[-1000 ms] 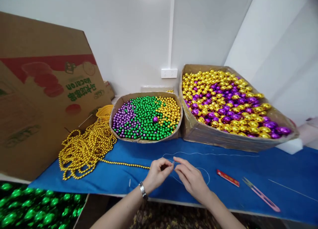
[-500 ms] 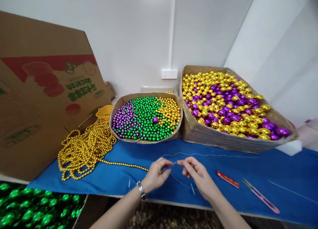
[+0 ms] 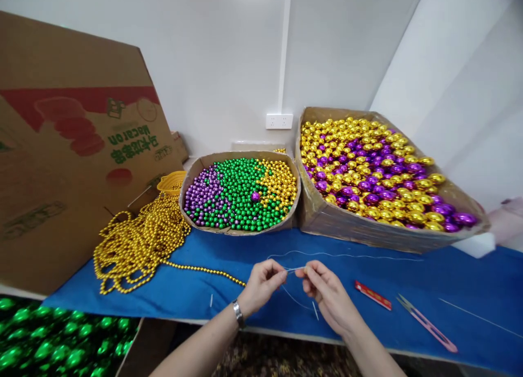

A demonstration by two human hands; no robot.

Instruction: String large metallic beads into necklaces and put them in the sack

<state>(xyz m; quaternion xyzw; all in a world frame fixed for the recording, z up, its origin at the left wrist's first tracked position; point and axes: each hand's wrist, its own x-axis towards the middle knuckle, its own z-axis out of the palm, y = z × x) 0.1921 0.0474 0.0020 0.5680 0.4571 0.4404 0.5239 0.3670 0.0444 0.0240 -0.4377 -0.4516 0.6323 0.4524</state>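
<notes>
Between the 2 hands, just above the blue cloth-covered table, a thin pale thread is stretched short and level. The left hand, a metal watch on its wrist, pinches 1 end between thumb and fingertips; the right hand pinches the other end the same way, both hands closed on the thread and neither resting flat. The rest of the thread loops away over the cloth toward the boxes and curls back under the hands.

Compared with 1 second ago, the hands have drawn slightly apart: then the fingertips met over a slack loop, now a taut span shows between them, which suggests the thread is being pulled tight or straightened. Against the picture half a second back, the hands sit almost where they were, the span a touch longer.

Left of the left hand, a strand of small gold beads runs out to a heaped pile of gold bead strings. Right of the right hand lie a small red flat tool and pink-handled thread snips. Behind stand a round cardboard tray of purple, green and gold beads and a large cardboard box of big gold and purple beads. A printed cardboard carton leans at the far left.
</notes>
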